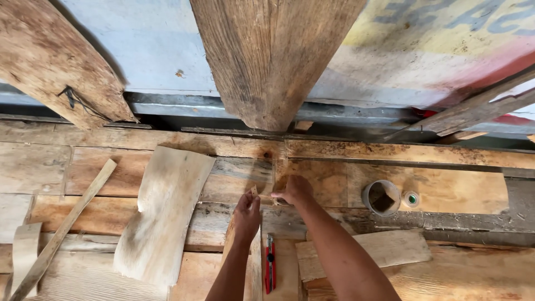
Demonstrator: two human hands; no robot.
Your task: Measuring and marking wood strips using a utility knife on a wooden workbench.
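Observation:
My left hand (247,214) is closed on the top end of a narrow pale wooden strip (255,267) that runs toward me over the plank floor. Just to its right, my right hand (294,190) is closed with its fingers pinched at the strip's tip; what sits between them is too small to make out. A red-handled tool (270,271) lies on the boards just right of the strip, below both hands.
A wide curved pale board (163,214) lies left of my hands, with a thin stick (61,229) farther left. A grey tape roll (382,197) and a small round cap (411,199) sit at the right. Thick weathered beams (270,56) rise against the painted wall.

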